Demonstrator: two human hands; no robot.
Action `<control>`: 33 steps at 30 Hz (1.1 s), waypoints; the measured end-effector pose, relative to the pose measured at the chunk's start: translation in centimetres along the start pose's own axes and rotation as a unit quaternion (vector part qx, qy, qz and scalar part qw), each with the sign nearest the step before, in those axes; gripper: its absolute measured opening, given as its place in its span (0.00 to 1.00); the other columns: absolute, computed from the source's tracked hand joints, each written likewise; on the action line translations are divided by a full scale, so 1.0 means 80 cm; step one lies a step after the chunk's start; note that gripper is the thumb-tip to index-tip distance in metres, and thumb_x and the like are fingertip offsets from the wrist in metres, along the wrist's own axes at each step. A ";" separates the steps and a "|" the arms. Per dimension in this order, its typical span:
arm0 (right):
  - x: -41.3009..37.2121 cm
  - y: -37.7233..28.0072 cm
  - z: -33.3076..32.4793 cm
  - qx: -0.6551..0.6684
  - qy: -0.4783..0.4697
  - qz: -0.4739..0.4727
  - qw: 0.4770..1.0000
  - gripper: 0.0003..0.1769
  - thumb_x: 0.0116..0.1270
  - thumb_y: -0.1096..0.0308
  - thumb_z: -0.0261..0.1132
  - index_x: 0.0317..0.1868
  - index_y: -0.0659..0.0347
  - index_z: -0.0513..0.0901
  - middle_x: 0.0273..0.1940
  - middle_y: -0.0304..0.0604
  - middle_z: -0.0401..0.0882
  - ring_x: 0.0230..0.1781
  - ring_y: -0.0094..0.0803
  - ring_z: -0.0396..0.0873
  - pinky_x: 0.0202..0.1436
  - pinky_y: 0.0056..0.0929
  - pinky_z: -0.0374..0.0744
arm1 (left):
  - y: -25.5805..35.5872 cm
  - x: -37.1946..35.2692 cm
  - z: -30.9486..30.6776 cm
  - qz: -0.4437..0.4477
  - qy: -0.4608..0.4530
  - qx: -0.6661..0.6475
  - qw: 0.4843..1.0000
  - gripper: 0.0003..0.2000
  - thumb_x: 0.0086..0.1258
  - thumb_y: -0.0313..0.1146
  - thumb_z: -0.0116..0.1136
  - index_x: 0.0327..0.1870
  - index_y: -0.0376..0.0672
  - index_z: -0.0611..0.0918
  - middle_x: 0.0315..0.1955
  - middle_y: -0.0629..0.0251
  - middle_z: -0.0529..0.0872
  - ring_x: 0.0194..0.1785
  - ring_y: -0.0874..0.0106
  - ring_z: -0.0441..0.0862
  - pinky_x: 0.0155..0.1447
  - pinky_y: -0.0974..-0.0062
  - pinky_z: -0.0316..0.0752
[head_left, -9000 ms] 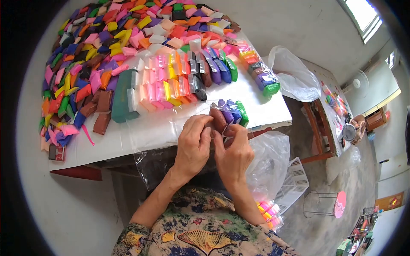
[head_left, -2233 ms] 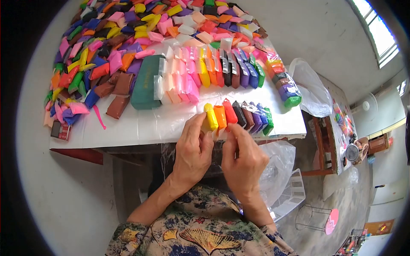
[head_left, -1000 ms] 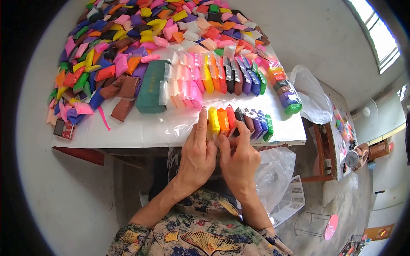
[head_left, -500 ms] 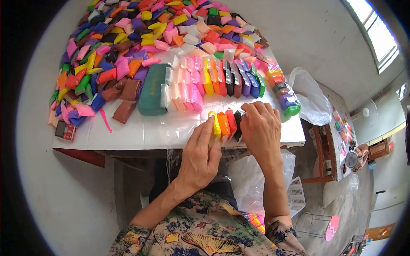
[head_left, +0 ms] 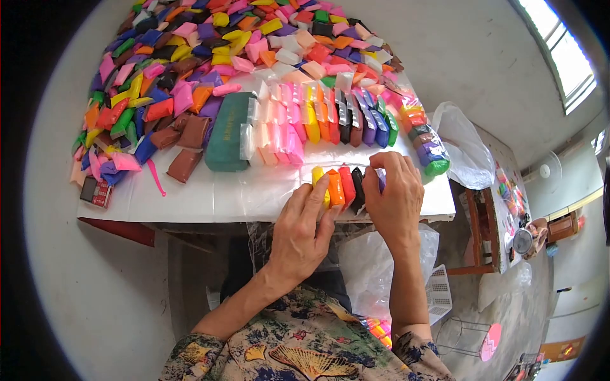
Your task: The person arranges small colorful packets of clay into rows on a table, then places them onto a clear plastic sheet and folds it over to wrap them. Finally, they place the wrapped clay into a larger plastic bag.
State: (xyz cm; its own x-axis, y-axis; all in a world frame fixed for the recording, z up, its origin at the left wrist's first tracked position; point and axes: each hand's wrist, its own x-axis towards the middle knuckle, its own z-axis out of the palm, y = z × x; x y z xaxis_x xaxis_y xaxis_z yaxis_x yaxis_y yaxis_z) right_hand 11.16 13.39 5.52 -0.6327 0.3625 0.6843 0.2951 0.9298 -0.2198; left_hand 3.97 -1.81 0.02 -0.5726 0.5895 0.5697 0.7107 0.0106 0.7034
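Currently, in the head view, a short row of wrapped packets is seen to the right of the green block [head_left: 227, 133] and nearer the table's front edge. From left to right, a yellow packet [head_left: 319, 176], an orange packet [head_left: 335, 188], a red packet [head_left: 347, 184], a black packet [head_left: 359, 188] and part of a purple packet [head_left: 381, 179] are noted; whatever lies farther right is covered. The yellow packet is touched by the left hand [head_left: 298, 232], whose forefinger and thumb are held apart, with nothing seen clasped. The right hand [head_left: 395, 193] is placed at the row's right end, fingers curled downward; whether anything is pinched cannot be determined. Directly right of the green block, a larger arrangement of packets [head_left: 276, 136] is set out. Behind and left of the block, loose packets [head_left: 184, 70] are heaped on the table [head_left: 190, 206].
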 end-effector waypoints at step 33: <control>0.097 -0.096 0.081 -0.067 -0.233 0.033 0.970 0.22 0.58 0.53 0.65 0.27 0.68 0.85 0.27 0.58 0.84 0.32 0.52 0.86 0.38 0.48 0.81 | 0.001 -0.007 0.000 0.014 -0.015 -0.025 0.999 0.22 0.67 0.24 0.56 0.60 0.27 0.67 0.50 0.41 0.72 0.50 0.44 0.74 0.55 0.52 0.72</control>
State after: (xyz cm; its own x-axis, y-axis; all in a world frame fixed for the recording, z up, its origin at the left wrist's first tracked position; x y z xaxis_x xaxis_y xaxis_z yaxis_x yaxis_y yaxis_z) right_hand -0.69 9.51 8.00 -0.8545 0.4397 0.2764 0.4169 0.8981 -0.1400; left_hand 4.32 -2.17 -0.24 -0.5391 0.6129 0.5777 0.7051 -0.0468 0.7076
